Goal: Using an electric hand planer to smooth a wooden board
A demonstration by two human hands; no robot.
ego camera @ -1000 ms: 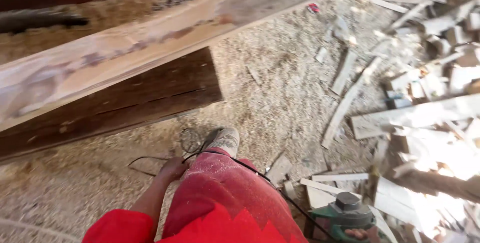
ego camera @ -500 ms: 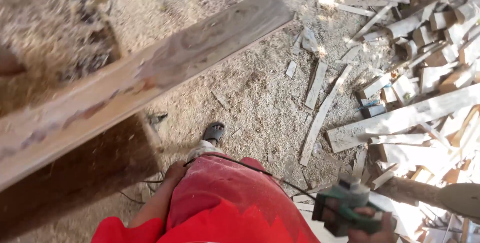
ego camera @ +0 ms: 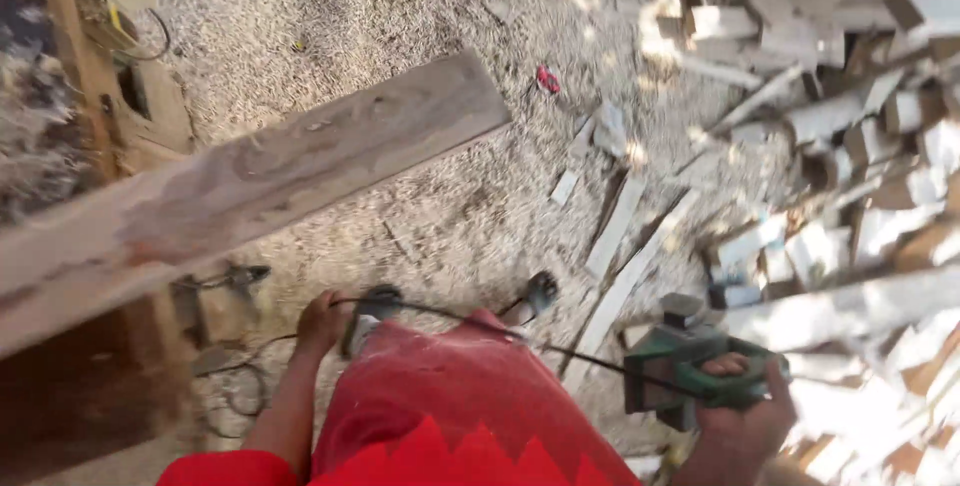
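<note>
My right hand (ego camera: 740, 426) is clenched round the handle of the green power tool (ego camera: 690, 371) at four o'clock; it looks heavy and rigid, best gripped by that handle. Its black cord (ego camera: 470, 318) trails across my red trousers (ego camera: 450, 406) to my left hand (ego camera: 322, 321), where I can't tell the grip. A long plank (ego camera: 270, 181) juts across at ten o'clock, offcuts (ego camera: 850, 146) piled at two.

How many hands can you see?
2. The left hand hangs empty beside the red trousers. The right hand holds a green power tool at lower right.
</note>
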